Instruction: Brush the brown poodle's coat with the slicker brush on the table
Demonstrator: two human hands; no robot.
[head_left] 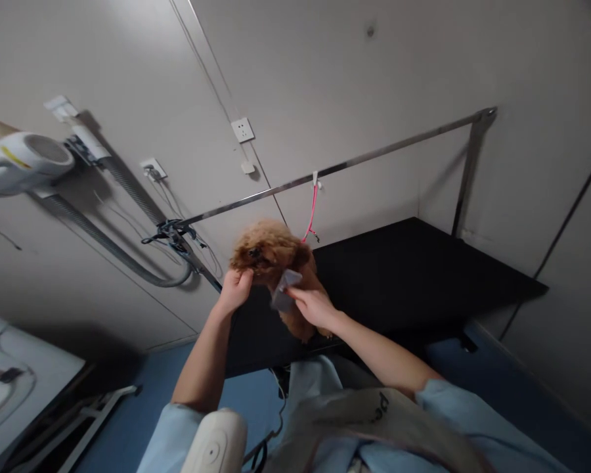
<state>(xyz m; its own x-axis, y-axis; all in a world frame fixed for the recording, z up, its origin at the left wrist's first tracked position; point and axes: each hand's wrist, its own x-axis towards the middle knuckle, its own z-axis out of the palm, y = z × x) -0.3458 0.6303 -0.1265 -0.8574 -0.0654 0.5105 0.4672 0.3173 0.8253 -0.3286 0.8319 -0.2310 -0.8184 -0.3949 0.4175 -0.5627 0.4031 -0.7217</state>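
Observation:
A curly brown dog (268, 246) sits upright at the near left end of the black grooming table (384, 276), its head turned toward the left. My left hand (236, 288) is closed on the fur low at the side of its muzzle; the fingertips are partly hidden. In my right hand (312, 305) is a pale grey slicker brush (284, 289), blurred by motion, against the dog's neck and chest. A pink grooming loop (312, 210) hangs from the metal bar (359, 157) down behind the dog's neck.
A white dryer (29, 161) with a grey hose (123, 243) is mounted on the left wall. A white device (217, 443) sits close to my body at the bottom. One post (467, 174) holds the bar at the right. A white cabinet-like unit (24, 374) stands at lower left.

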